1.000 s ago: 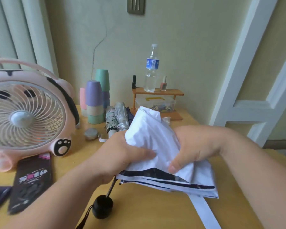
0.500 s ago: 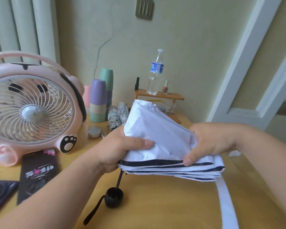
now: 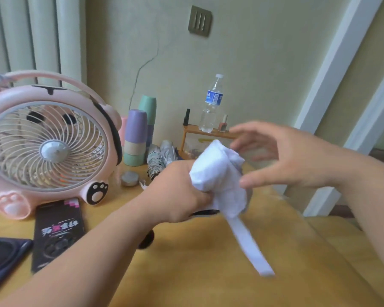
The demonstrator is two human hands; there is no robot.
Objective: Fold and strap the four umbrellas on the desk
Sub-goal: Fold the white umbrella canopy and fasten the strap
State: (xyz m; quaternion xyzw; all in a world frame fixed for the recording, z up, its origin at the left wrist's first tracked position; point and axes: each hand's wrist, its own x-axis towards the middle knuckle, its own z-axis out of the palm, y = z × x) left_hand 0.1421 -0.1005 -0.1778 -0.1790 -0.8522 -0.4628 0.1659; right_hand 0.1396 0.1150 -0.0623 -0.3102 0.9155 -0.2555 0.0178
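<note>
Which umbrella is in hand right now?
The white fabric umbrella, gripped by the left hand; the silvery folded umbrellas lie on the desk behind it.

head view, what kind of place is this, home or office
Most likely a home bedroom or dorm room, not an office: the wooden desk holds a pink cartoon fan, stacked pastel cups and nail polish, with curtains behind.
</note>
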